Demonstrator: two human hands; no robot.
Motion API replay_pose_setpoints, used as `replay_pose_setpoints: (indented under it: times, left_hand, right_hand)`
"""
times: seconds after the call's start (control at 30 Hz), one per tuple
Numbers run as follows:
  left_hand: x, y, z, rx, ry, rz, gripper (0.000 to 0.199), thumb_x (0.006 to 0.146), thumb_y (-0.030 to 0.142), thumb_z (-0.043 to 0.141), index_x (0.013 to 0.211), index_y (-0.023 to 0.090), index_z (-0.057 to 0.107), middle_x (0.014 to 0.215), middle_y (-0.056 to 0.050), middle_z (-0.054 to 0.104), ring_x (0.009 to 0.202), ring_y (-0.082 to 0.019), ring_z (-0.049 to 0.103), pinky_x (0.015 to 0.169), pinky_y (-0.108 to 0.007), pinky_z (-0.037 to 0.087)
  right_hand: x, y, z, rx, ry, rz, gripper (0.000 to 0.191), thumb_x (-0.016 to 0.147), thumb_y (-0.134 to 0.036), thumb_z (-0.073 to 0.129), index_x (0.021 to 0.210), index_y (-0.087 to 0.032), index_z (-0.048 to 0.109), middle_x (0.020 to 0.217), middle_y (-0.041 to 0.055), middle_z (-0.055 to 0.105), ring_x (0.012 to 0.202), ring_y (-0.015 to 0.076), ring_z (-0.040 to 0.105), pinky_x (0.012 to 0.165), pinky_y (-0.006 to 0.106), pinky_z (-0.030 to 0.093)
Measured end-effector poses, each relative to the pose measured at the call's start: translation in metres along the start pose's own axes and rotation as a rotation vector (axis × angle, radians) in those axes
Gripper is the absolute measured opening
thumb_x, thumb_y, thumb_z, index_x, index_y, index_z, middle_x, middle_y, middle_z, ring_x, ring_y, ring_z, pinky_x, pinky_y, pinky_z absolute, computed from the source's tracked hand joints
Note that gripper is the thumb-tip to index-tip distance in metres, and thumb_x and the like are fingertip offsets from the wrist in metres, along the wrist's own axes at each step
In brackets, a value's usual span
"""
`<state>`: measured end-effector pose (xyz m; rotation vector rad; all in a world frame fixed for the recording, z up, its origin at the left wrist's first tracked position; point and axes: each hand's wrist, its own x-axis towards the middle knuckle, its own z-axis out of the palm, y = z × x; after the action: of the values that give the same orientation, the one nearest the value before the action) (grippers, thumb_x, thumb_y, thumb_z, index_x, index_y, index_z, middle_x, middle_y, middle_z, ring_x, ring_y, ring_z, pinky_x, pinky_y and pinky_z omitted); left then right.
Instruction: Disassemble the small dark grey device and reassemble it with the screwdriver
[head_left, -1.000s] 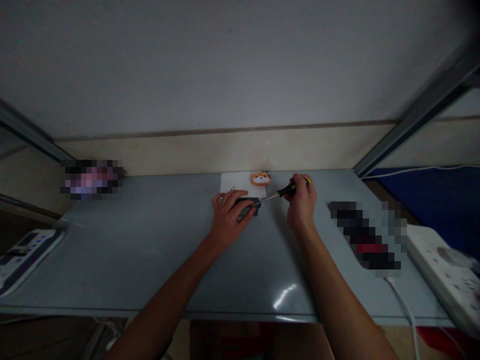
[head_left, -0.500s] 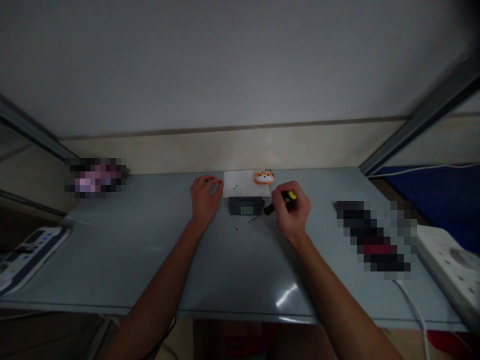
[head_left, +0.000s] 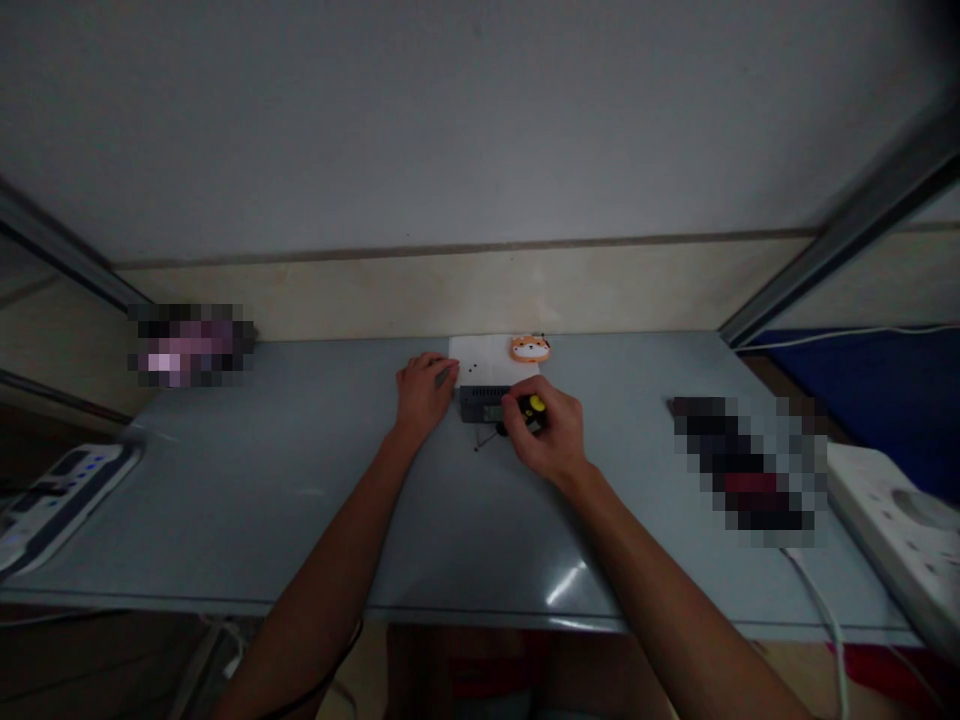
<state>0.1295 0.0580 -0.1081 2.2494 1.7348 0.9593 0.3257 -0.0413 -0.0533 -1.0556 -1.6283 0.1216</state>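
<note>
My right hand (head_left: 551, 430) is closed around a screwdriver (head_left: 537, 403) with a black and yellow handle. Its thin shaft slants down to the left, and the tip meets a tiny dark screw (head_left: 475, 449) on the table. Behind the shaft lies a dark grey slotted box (head_left: 474, 404) with a pale label, partly covered by my right hand. My left hand (head_left: 426, 393) rests beside the box and the paper's left edge. Its thumb and forefinger are pinched together; anything between them is too small to make out. A few dark screws (head_left: 472, 368) lie on the white paper (head_left: 487, 352).
An orange and white animal-faced case (head_left: 530, 348) sits on the paper's right part. Power strips stand at the table's left (head_left: 67, 505) and right (head_left: 892, 520) ends. A blurred dark object (head_left: 739, 465) with a white cable (head_left: 814, 590) lies at right, a blurred pinkish one (head_left: 191, 348) far left.
My right hand has moved left with the screwdriver, bringing its tip to the loose screw in front of the box. My left hand has shifted slightly right.
</note>
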Motion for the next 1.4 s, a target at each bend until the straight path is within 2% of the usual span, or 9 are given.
replay_pose_setpoints:
  times: [0.17,0.47,0.53,0.63,0.77,0.87,0.93,1.13,1.4]
  left_hand:
    - [-0.001,-0.009,-0.001,-0.118,0.02,0.002,0.029,0.106,0.033,0.051,0.11,0.023,0.079,0.116,-0.008,0.075,0.111,-0.024,0.065,0.104,-0.043,0.048]
    - [-0.005,-0.006,0.0,-0.019,-0.011,0.064,0.027,0.104,0.035,0.055,0.111,0.026,0.079,0.117,-0.008,0.074,0.113,-0.027,0.062,0.103,-0.046,0.046]
    - [-0.006,-0.004,-0.001,-0.01,-0.019,0.079,0.03,0.105,0.035,0.053,0.121,0.028,0.077,0.123,-0.009,0.071,0.116,-0.028,0.059,0.104,-0.048,0.045]
    - [-0.009,-0.003,-0.001,0.0,-0.015,0.073,0.034,0.104,0.032,0.052,0.132,0.027,0.071,0.129,-0.01,0.069,0.12,-0.03,0.057,0.105,-0.05,0.044]
    - [-0.01,-0.002,-0.001,0.021,-0.026,0.047,0.029,0.101,0.025,0.055,0.125,0.023,0.071,0.128,-0.012,0.068,0.122,-0.032,0.057,0.105,-0.052,0.044]
    - [-0.011,-0.001,-0.002,0.032,-0.047,0.059,0.026,0.1,0.022,0.055,0.118,0.024,0.073,0.127,-0.011,0.068,0.121,-0.032,0.057,0.104,-0.052,0.044]
    - [-0.011,-0.001,-0.003,0.044,-0.051,0.07,0.029,0.099,0.021,0.054,0.12,0.026,0.073,0.127,-0.011,0.068,0.121,-0.033,0.056,0.103,-0.053,0.044]
    - [-0.013,-0.002,-0.001,0.059,-0.032,0.095,0.038,0.102,0.023,0.05,0.136,0.027,0.066,0.131,-0.012,0.066,0.121,-0.033,0.055,0.104,-0.053,0.042]
    - [-0.014,-0.003,-0.001,0.074,-0.068,0.144,0.04,0.104,0.028,0.05,0.142,0.031,0.063,0.133,-0.011,0.062,0.123,-0.031,0.051,0.107,-0.051,0.04]
  right_hand:
    - [-0.001,0.001,-0.001,0.028,-0.003,0.075,0.01,0.091,-0.027,0.064,0.082,-0.024,0.061,0.063,-0.0043,0.063,0.049,0.0103,0.052,0.052,0.025,0.04]
    - [-0.002,-0.005,-0.002,0.086,-0.05,0.163,0.01,0.088,-0.032,0.064,0.081,-0.025,0.063,0.062,-0.0035,0.061,0.05,0.0118,0.049,0.053,0.028,0.041]
    - [0.001,-0.005,-0.004,0.108,0.011,0.211,0.013,0.087,-0.033,0.065,0.078,-0.025,0.061,0.06,-0.0041,0.058,0.049,0.0112,0.046,0.051,0.027,0.038]
    - [0.006,0.0,-0.005,0.188,0.209,0.329,0.017,0.087,-0.036,0.065,0.076,-0.024,0.06,0.063,-0.0037,0.055,0.054,0.0119,0.046,0.053,0.026,0.038]
    - [0.013,0.013,-0.006,0.393,0.449,0.557,0.023,0.086,-0.045,0.066,0.081,-0.023,0.058,0.069,-0.0047,0.053,0.06,0.0116,0.049,0.055,0.024,0.041]
    - [0.017,0.023,-0.006,0.448,0.52,0.694,0.029,0.086,-0.052,0.066,0.086,-0.023,0.058,0.073,-0.0052,0.054,0.061,0.0108,0.052,0.054,0.022,0.04]
    - [0.019,0.029,-0.005,0.436,0.485,0.731,0.033,0.087,-0.055,0.066,0.089,-0.023,0.06,0.073,-0.0053,0.056,0.059,0.01,0.05,0.054,0.022,0.038]
    - [0.016,0.044,0.004,0.426,0.207,0.821,0.042,0.084,-0.06,0.068,0.101,-0.022,0.069,0.079,-0.0018,0.067,0.062,0.0121,0.051,0.059,0.025,0.04]
    - [0.008,0.054,0.012,0.47,0.136,0.901,0.046,0.079,-0.063,0.071,0.099,-0.021,0.073,0.084,0.0003,0.071,0.065,0.0128,0.052,0.06,0.025,0.041]
